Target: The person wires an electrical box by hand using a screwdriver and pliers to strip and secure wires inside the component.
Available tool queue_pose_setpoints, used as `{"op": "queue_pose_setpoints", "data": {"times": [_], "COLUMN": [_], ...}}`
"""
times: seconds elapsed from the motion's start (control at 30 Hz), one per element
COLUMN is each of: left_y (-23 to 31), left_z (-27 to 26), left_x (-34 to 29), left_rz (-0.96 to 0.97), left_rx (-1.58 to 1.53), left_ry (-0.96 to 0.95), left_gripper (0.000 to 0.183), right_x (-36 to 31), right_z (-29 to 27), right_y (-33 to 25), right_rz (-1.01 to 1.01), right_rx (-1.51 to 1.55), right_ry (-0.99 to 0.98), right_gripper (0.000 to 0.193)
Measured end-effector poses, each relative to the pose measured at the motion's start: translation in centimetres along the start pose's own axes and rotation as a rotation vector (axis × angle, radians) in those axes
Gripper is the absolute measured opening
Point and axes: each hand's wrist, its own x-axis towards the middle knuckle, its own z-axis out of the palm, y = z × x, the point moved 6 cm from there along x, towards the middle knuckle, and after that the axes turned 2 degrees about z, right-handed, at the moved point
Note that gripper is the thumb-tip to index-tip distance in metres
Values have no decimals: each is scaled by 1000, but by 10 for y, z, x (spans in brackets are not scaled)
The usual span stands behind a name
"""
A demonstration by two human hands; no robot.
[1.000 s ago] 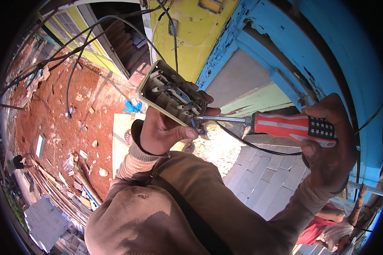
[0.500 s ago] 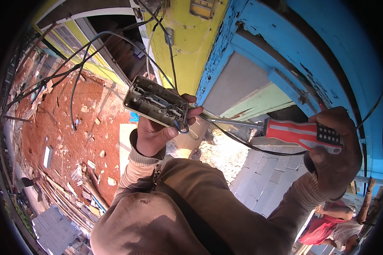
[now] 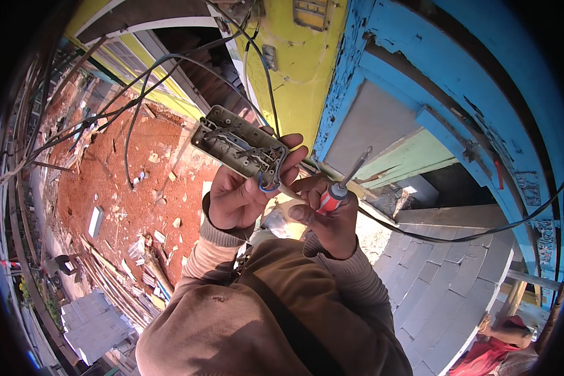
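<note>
Left fingers, half-curled, grip an open rectangular housing containing metal contacts, a blue wire at one end; right fingers enclose a screwdriver.

A black cable crosses the open space right of the screwdriver.

Hands close together at the box

The left hand cups the box from below, thumb by its lower right corner, fingers showing past its right end. The right hand is curled just right of the box. Left forearm and right forearm lie below it.
</note>
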Motion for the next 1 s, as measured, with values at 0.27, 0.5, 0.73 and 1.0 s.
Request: {"op": "queue_pose_setpoints", "data": {"times": [0.27,0.5,0.73,1.0], "left_y": [-7,-5,-7,-5], "left_z": [6,7,0,4], "left_x": [-3,0,2,-1], "left_rz": [23,68,155,174], "left_rx": [-60,-85,267,289], "left_ry": [43,110,96,62], "left_gripper": [83,92,105,86], "right_x": [15,20,20,20], "right_z": [-4,-10,4,14], "right_y": [-20,-41,-49,-48], "right_rz": [186,126,10,16], "right_rx": [-71,-407,-369,-487], "right_ry": [-216,-107,-13,-164], "right_gripper": [41,29,18,11]}}
